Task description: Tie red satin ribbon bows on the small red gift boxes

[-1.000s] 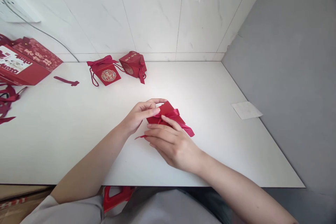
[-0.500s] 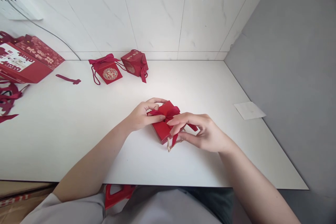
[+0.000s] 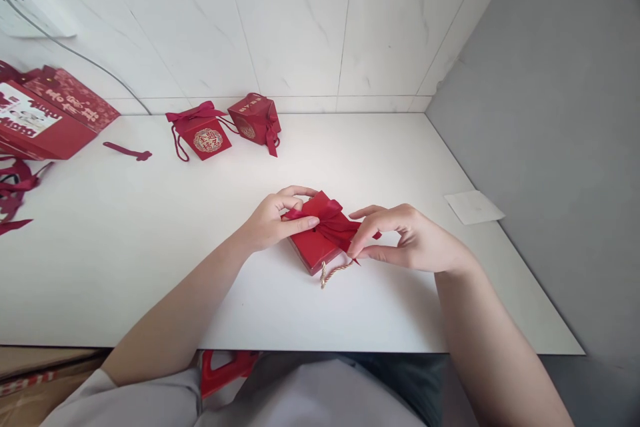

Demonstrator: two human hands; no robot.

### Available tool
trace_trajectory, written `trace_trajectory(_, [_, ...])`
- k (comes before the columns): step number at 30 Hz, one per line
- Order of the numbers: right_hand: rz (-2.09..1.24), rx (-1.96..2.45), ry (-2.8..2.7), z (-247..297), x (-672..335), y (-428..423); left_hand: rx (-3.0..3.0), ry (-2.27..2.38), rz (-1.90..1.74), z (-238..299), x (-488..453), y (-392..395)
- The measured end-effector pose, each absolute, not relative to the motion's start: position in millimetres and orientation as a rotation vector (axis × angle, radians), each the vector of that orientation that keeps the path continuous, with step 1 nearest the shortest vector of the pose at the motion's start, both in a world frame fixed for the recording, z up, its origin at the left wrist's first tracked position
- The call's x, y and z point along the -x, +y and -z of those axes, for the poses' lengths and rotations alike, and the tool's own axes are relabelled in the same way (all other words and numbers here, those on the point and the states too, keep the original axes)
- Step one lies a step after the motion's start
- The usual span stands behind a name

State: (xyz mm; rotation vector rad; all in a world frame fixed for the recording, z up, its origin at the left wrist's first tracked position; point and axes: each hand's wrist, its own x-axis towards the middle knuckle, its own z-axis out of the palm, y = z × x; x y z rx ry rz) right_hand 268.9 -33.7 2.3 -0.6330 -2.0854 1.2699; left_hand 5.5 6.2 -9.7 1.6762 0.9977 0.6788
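Note:
A small red gift box [image 3: 314, 250] lies on the white table [image 3: 150, 253] in front of me, with a dark red ribbon bow [image 3: 327, 221] on top and a gold cord [image 3: 334, 272] hanging at its near edge. My left hand [image 3: 274, 219] is closed on the left loop of the bow, thumb and forefinger pressing it. On the other side, my right hand [image 3: 407, 240] pinches the ribbon's right tail between thumb and forefinger, just beside the box.
Two finished red boxes with bows [image 3: 205, 133] [image 3: 255, 121] stand at the back by the marble wall. A stack of flat red boxes [image 3: 45, 113] and loose ribbons [image 3: 15, 193] lie far left. A white paper slip [image 3: 473, 207] rests near the grey right wall.
My right hand lifted off the box, swung to its right side and now pinches the ribbon tail. The box turned so its red side and gold cord show. My left hand stayed.

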Motion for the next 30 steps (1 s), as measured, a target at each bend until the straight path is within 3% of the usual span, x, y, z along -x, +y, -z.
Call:
trace_trajectory(3, [-1.359, 0.683, -1.985, -3, -275, -33, -1.676, 1.002, -0.681, 10, -6, 6])
trace_trajectory(7, [-1.209, 1.133, -1.823, -5, -276, -30, -1.670, 0.994, -0.661, 9, -7, 6])
trace_trajectory(10, [-1.405, 1.347, -1.914, -5, -274, -26, -1.665, 0.992, -0.656, 9, -7, 7])
trace_trajectory(22, [-2.022, 0.924, -2.085, 1, -254, -36, -1.704, 1.015, -0.673, 8, -8, 5])
trace_trajectory(30, [-2.186, 0.994, -2.204, 8, -253, -36, -1.674, 1.020, -0.667, 7, -6, 6])
